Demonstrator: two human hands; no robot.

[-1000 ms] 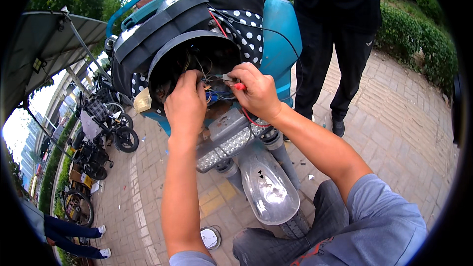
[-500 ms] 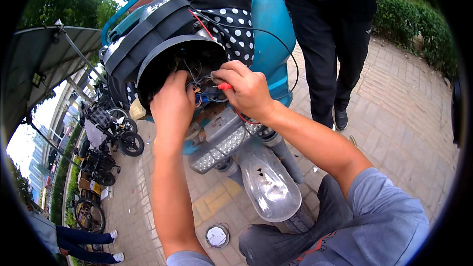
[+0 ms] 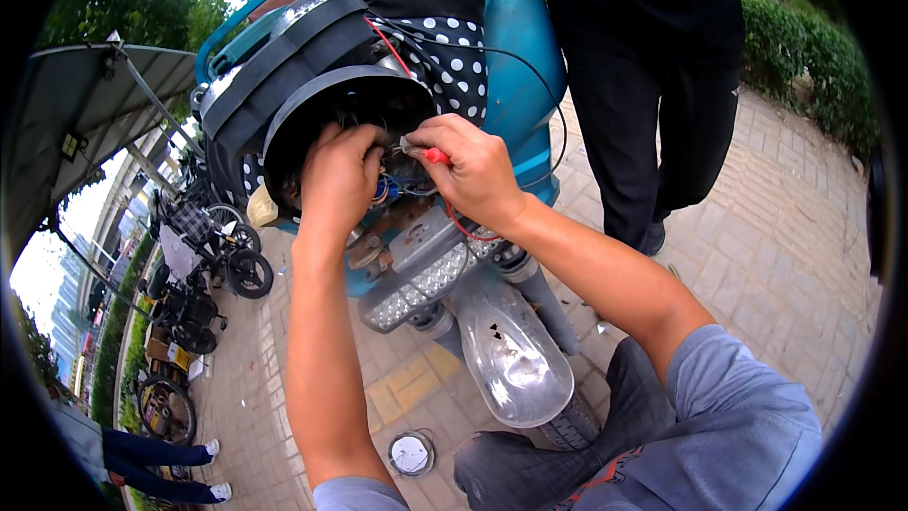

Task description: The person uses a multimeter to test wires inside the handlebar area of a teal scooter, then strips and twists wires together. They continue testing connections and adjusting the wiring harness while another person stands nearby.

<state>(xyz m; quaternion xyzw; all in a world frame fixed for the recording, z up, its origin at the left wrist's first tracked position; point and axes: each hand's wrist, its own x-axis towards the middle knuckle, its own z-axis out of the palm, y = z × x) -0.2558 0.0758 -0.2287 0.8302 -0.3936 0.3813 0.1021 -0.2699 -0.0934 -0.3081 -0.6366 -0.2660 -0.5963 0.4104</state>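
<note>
A three-wheeler's front stands before me, its round black headlight housing [image 3: 284, 114] gaping, with a tangle of thin wires [image 3: 402, 175] inside and below it. My left hand [image 3: 339, 175] reaches into the opening, thumb and fingers pinched together among the wires; what they grip is hidden. Close beside it, my right hand [image 3: 478, 168] is closed around a red test probe [image 3: 436, 155], its fingertips also at a small pale piece [image 3: 409, 143] by the wires. From the probe a red lead [image 3: 461, 227] curves down over the light bar.
Below the housing are an LED light bar [image 3: 416, 295] and a clear-topped front mudguard [image 3: 515, 369]. A round lamp-like part [image 3: 411, 453] lies on the paving. Someone in black trousers [image 3: 653, 66] stands close at the right. Parked wheelchairs and bikes [image 3: 180, 274] line the left.
My left hand's fingertips have moved right, nearer the right hand, and now pinch together. The right hand stays nearly in place with the probe. The person in black has shifted closer.
</note>
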